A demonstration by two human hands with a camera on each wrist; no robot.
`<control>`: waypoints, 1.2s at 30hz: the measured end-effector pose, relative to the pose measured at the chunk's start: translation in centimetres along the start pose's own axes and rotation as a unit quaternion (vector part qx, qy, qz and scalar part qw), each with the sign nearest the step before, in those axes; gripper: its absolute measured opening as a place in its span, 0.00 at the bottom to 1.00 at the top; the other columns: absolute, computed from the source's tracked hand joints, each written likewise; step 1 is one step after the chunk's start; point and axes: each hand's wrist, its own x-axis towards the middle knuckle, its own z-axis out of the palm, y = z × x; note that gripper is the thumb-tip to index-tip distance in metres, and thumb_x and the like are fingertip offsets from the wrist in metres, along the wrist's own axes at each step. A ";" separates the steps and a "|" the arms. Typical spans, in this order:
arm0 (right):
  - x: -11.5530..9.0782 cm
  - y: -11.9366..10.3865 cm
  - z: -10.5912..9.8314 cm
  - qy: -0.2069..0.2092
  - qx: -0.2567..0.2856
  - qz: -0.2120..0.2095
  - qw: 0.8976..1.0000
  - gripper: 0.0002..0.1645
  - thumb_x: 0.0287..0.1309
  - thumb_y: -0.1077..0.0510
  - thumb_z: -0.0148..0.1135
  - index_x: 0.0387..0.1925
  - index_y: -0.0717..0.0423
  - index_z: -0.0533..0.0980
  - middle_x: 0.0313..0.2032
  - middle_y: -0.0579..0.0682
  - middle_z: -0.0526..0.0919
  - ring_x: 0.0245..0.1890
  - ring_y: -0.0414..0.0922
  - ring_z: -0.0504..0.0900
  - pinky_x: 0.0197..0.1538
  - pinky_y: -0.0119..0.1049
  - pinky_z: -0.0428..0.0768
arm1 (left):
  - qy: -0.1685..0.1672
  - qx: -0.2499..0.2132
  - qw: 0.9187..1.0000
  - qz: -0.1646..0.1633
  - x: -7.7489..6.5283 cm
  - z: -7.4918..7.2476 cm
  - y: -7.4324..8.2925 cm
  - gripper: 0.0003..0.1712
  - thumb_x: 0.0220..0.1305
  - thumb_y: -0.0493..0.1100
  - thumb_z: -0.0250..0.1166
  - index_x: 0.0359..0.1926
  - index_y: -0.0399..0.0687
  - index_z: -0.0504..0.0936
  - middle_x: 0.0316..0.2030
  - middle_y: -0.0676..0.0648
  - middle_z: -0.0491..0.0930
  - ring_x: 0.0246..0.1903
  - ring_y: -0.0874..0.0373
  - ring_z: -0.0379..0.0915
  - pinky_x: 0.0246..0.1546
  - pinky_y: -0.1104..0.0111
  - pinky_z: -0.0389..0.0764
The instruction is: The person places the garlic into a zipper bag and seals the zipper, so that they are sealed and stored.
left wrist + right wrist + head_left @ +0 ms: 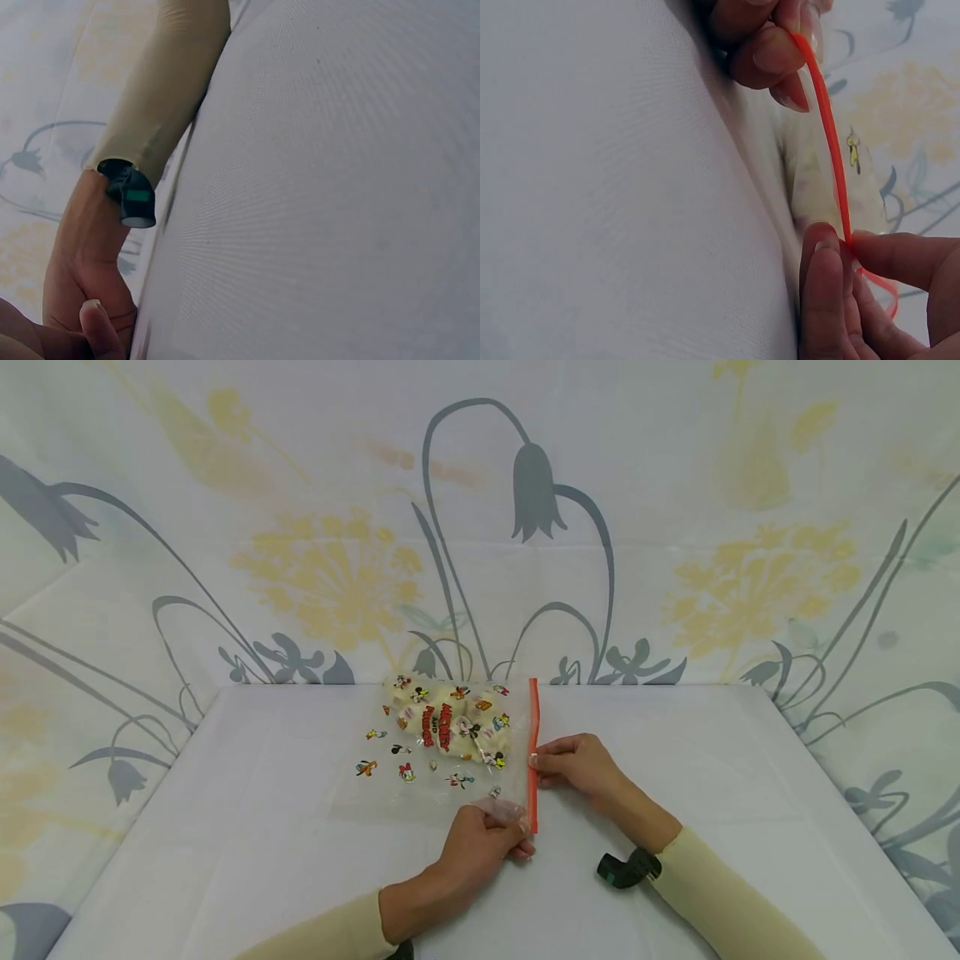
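Observation:
A clear zip bag (450, 779) printed with cartoon characters lies on the table, its red zip strip (534, 718) facing right. Pale yellowish contents (480, 727) show through it towards the back; what they are is unclear. Thumb and fingers of my left hand (483, 843) pinch the near end of the strip and the bag corner. My right hand (581, 768) pinches the small slider (532, 760) partway along. In the right wrist view the red strip (829, 135) runs taut between the left fingertips (776, 52) and my right hand (885, 292).
A white cloth covers the table (247, 827). Behind it hangs a curtain (480, 568) with grey and yellow flower prints. A dark wrist device (628, 868) sits at the right cuff.

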 end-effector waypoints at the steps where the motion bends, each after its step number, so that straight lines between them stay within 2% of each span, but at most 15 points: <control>1: 0.1 -0.1 0.0 0.003 -0.001 0.001 1.000 0.20 0.64 0.60 0.73 0.51 0.73 0.83 0.31 0.51 0.90 0.27 0.41 0.88 0.38 0.34 0.88 | 0.001 0.001 1.000 -0.002 0.0 0.0 0.0 0.11 0.71 0.31 0.67 0.51 0.29 0.82 0.34 0.37 0.89 0.29 0.60 0.87 0.36 0.66 0.89; 10: 1.3 -0.4 0.3 0.040 0.012 -0.001 0.999 0.19 0.62 0.63 0.74 0.49 0.74 0.83 0.31 0.51 0.90 0.24 0.39 0.87 0.35 0.32 0.87 | 0.002 0.014 1.000 -0.014 -0.1 0.0 0.3 0.10 0.72 0.34 0.68 0.50 0.32 0.83 0.32 0.41 0.89 0.29 0.58 0.87 0.37 0.66 0.88; 18: 2.5 -0.6 0.3 0.067 -0.006 0.001 0.998 0.19 0.64 0.60 0.74 0.49 0.72 0.84 0.33 0.51 0.90 0.25 0.39 0.87 0.35 0.31 0.86 | -0.005 0.022 1.000 -0.013 0.1 -0.2 0.0 0.12 0.73 0.34 0.67 0.53 0.32 0.81 0.33 0.41 0.89 0.30 0.57 0.88 0.37 0.65 0.88; 29: 4.4 -0.8 -0.1 0.096 0.006 -0.003 0.995 0.20 0.64 0.60 0.74 0.51 0.73 0.83 0.34 0.53 0.90 0.24 0.39 0.87 0.34 0.30 0.86 | -0.001 0.022 1.000 -0.007 0.1 -0.2 -0.3 0.11 0.71 0.32 0.67 0.51 0.32 0.81 0.34 0.41 0.89 0.29 0.58 0.87 0.35 0.65 0.88; 36: 6.0 -1.5 -0.5 0.115 0.016 0.036 0.993 0.20 0.64 0.59 0.74 0.52 0.69 0.83 0.35 0.52 0.90 0.24 0.38 0.87 0.34 0.29 0.85 | 0.000 0.021 1.000 -0.013 0.2 -0.1 -0.2 0.10 0.71 0.31 0.67 0.51 0.33 0.80 0.36 0.42 0.90 0.29 0.58 0.87 0.36 0.65 0.88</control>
